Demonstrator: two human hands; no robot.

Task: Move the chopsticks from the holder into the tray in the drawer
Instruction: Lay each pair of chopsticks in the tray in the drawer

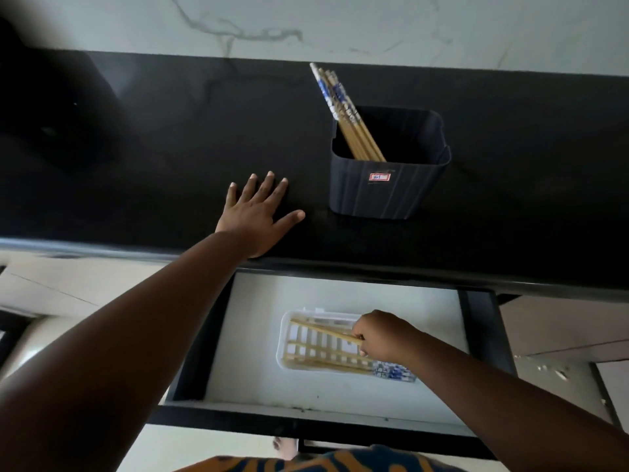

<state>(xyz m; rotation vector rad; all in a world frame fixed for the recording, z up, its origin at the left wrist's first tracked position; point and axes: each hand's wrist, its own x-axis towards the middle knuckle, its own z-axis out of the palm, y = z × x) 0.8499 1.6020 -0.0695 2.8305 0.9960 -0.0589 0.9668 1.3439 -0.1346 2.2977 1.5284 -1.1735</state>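
A dark square holder (388, 189) stands on the black counter with several bamboo chopsticks (343, 110) leaning out at its far left corner, their tops patterned blue and white. Below, the open drawer (258, 379) holds a white slotted tray (285, 338) with several chopsticks (326, 364) lying in it. My right hand (381, 335) is over the tray's right end and pinches a chopstick pair (323, 330) that slants across the tray. My left hand (258, 212) rests flat on the counter, fingers spread, left of the holder.
The black counter (170, 165) runs across the view under a pale marbled wall (306, 25). A dark blurred shape fills the upper left. The drawer's dark frame (483, 335) sits on the right, and pale floor tiles (561, 332) show beyond it.
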